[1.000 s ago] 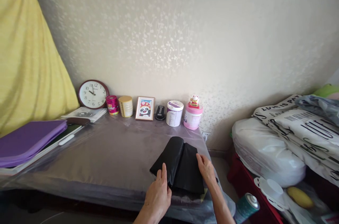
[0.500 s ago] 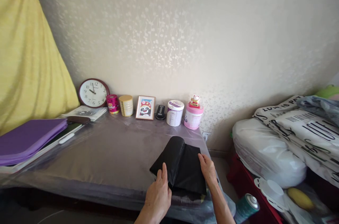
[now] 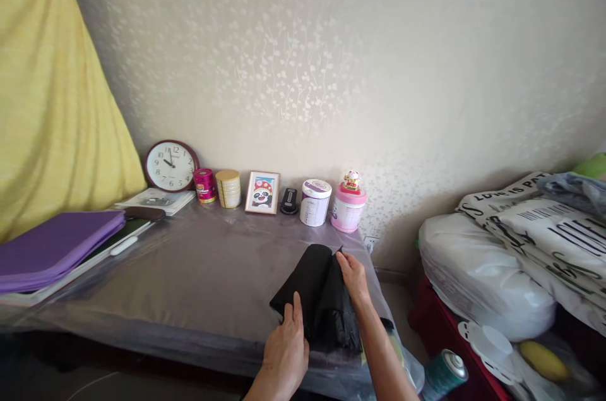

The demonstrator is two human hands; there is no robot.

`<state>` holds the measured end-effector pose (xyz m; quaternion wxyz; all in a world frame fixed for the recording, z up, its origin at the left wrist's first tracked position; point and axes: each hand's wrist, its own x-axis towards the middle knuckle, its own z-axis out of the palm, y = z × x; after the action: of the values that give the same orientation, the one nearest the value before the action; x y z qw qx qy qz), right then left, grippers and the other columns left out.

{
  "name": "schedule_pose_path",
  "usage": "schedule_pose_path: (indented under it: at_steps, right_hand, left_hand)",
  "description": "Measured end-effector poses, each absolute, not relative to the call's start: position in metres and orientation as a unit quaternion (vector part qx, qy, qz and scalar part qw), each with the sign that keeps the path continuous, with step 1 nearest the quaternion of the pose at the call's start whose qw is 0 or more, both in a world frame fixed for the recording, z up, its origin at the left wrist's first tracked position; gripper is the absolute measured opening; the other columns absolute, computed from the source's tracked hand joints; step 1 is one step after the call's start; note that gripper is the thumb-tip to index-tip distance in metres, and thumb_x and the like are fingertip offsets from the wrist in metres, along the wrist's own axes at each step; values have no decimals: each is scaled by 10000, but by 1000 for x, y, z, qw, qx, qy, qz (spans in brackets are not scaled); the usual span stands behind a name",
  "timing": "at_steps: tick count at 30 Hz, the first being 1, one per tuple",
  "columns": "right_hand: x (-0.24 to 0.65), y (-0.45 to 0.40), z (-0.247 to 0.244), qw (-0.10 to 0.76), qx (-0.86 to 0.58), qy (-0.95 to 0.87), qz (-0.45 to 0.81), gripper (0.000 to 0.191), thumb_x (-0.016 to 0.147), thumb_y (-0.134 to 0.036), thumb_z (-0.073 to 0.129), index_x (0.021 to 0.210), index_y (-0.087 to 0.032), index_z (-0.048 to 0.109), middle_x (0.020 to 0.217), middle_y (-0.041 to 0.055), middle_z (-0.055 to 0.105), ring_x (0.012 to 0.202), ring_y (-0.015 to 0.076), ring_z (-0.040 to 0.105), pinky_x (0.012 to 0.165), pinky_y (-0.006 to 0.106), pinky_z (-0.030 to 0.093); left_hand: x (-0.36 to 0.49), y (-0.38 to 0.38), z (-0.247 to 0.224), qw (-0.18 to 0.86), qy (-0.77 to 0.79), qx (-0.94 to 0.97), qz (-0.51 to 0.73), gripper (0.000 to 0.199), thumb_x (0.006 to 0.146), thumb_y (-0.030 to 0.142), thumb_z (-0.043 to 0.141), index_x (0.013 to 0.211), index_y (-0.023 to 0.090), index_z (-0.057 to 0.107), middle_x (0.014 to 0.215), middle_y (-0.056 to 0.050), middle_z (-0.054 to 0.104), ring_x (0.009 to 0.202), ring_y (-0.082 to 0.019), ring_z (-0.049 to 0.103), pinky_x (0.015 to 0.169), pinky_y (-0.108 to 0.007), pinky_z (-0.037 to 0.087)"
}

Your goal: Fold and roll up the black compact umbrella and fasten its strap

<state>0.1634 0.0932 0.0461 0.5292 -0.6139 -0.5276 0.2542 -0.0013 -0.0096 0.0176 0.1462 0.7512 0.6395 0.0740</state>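
A bundle of thin black plastic bags [image 3: 305,281] lies near the front right corner of the covered table, folded over itself. My left hand [image 3: 286,344] holds the bundle's near left side, index finger stretched along the top and the other fingers curled. My right hand [image 3: 353,275] pinches the top of the right-hand flap, which stands raised and creased with its layered lower edge showing. What lies beneath the bundle is mostly hidden.
Along the wall stand a clock [image 3: 172,165], a pink tin [image 3: 204,185], a panda picture [image 3: 262,192] and tubs, one topped by a cat figurine [image 3: 351,181]. Purple folders [image 3: 61,249] lie left. A spray can [image 3: 445,372] and a red box [image 3: 438,312] sit right, below the table.
My right hand has moved up and left, lifting the right flap of the bags and folding it towards the middle. My left hand stays on the bundle.
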Motion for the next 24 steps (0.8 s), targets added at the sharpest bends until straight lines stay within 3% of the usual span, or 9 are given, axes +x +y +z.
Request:
schedule_pose_path:
  at_steps: [6,11,18,24]
  right_hand:
    - [132,115,44,483,-640,-526,284,497,769,-450,469,1055,-66,604,837,113,696,700,212,634,562,275,482]
    - [110,125,34,453,-640,-538,310,459,809,-398,440,1147,-105,544,861,91,698,610,183,641,438,251,471]
    - [104,133,22,385,-655,-586,283,397,821,-336,479,1154,-121,509,855,84,702,667,180,656,551,255,478]
    - [99,126,27,344,-644,-629,266,404,844,-366,458,1160,-115,487,579,-10,648,613,159,656,620,240,448]
  left_hand:
    - [1,-10,21,143,639,753,67,714,738,22,390,1404,63,135,1343,-224,380,908,-186,625,732,-236,476]
    - [0,-8,15,141,636,757,55,593,741,24,397,1331,50,342,1364,-231,358,922,-198,626,776,-264,481]
    - [-1,-6,17,139,634,759,43,574,755,52,416,1323,44,336,1380,-232,342,978,-215,607,792,-277,477]
    - [-17,-21,27,133,635,758,71,474,843,175,373,1307,80,360,1303,-179,453,971,-221,597,767,-302,481]
